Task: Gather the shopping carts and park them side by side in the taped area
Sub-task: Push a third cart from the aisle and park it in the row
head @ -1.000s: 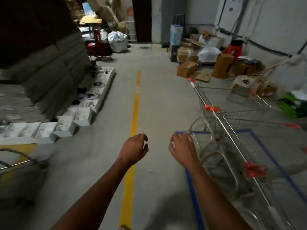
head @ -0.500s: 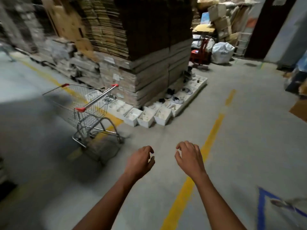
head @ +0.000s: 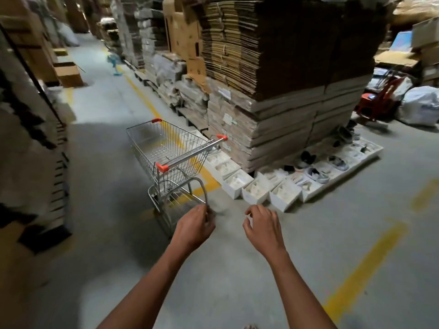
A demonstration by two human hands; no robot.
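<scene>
Cart just beyond left fingers

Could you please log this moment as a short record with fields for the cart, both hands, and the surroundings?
cart: one empty wire shopping cart, upright, red-capped handle facing the person
cart position: on the concrete floor beside the stacked cardboard
left hand: reaching out, fingers loosely curled, holding nothing
right hand: reaching out, fingers loosely curled, holding nothing
nearby: white trays with shoes along the stack
taped area: not in view

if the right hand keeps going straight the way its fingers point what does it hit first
Probably the row of white trays on the floor by the cardboard stack. The right hand holds nothing and points that way, right of the shopping cart, though depth is unclear.
</scene>
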